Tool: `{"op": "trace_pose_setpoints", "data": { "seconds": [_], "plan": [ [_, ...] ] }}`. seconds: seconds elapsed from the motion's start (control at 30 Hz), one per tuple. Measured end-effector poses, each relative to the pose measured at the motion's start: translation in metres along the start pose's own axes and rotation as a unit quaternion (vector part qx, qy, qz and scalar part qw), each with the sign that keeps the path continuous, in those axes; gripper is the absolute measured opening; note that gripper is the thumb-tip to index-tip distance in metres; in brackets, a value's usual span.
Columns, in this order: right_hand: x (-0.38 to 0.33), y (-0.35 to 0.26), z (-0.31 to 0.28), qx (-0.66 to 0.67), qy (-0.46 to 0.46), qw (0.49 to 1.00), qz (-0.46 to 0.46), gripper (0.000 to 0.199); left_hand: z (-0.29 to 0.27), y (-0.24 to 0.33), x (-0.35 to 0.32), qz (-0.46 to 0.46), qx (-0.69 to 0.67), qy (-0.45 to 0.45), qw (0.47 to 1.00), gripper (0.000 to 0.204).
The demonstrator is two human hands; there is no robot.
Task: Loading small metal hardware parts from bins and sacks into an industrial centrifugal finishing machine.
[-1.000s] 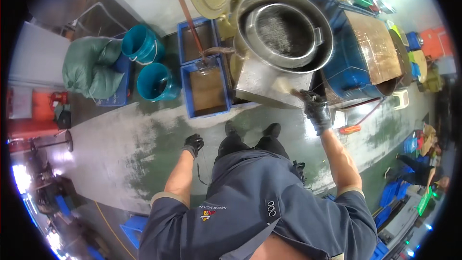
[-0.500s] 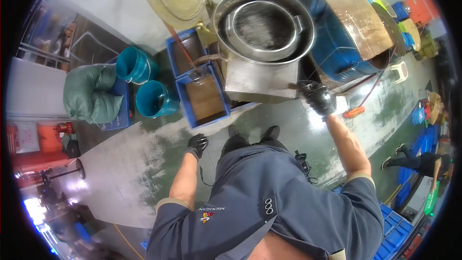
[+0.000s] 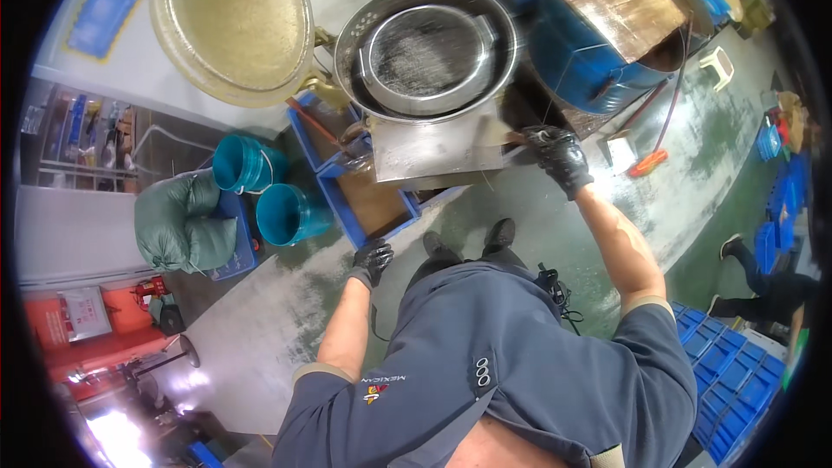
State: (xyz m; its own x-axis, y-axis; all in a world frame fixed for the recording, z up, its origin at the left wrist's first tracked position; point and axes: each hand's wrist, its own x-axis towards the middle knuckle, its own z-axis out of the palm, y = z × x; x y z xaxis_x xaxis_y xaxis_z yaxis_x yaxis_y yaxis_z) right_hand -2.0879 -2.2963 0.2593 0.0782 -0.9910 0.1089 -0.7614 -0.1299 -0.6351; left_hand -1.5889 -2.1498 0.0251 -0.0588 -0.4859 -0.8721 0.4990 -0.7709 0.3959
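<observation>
My right hand (image 3: 560,161), in a black glove, is closed around a small tan brush-like tool (image 3: 504,133), its tip blurred. It is held beside the right edge of a metal stand (image 3: 425,153). On that stand rests a wide steel basin (image 3: 348,78), with a smaller two-handled metal pan (image 3: 379,91) inside it. My left hand (image 3: 373,260), also black-gloved, hangs low with curled fingers and nothing visible in them. It is nearest the front corner of a blue crate (image 3: 345,218) holding brown liquid; I cannot tell whether they touch.
Two teal buckets (image 3: 290,215) and a stuffed green sack (image 3: 178,221) stand at the left. A large round yellowish lid (image 3: 234,17) is behind. To the right are a big blue drum (image 3: 576,74), an orange-headed broom (image 3: 646,164), and a person (image 3: 771,286) farther off.
My view has turned, so the basin, stand and drum sit farther left. My right hand stays closed on the tool, which now reaches over the stand's edge. My left hand appears closer to the crate.
</observation>
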Motion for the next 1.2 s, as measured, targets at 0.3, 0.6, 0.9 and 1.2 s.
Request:
{"op": "trace_pose_setpoints", "data": {
  "seconds": [0.3,0.6,0.9,1.2],
  "plan": [
    [-0.111,-0.039,0.063,0.062,0.003,0.988,0.143,0.039,0.015,0.031,-0.026,-0.074,0.092,0.055,0.991,0.031],
    [-0.134,-0.044,0.13,-0.004,0.14,0.97,0.199,0.048,-0.043,0.067,-0.001,-0.051,0.111,0.07,0.99,0.034],
    [-0.073,-0.008,0.121,0.121,0.099,0.955,0.252,0.035,-0.012,0.065,-0.024,0.007,0.186,-0.005,0.982,0.035],
    [-0.029,0.023,0.096,0.488,0.078,0.797,0.346,0.027,0.0,0.062,-0.036,-0.052,0.079,0.117,0.989,0.03]
  ]
}}
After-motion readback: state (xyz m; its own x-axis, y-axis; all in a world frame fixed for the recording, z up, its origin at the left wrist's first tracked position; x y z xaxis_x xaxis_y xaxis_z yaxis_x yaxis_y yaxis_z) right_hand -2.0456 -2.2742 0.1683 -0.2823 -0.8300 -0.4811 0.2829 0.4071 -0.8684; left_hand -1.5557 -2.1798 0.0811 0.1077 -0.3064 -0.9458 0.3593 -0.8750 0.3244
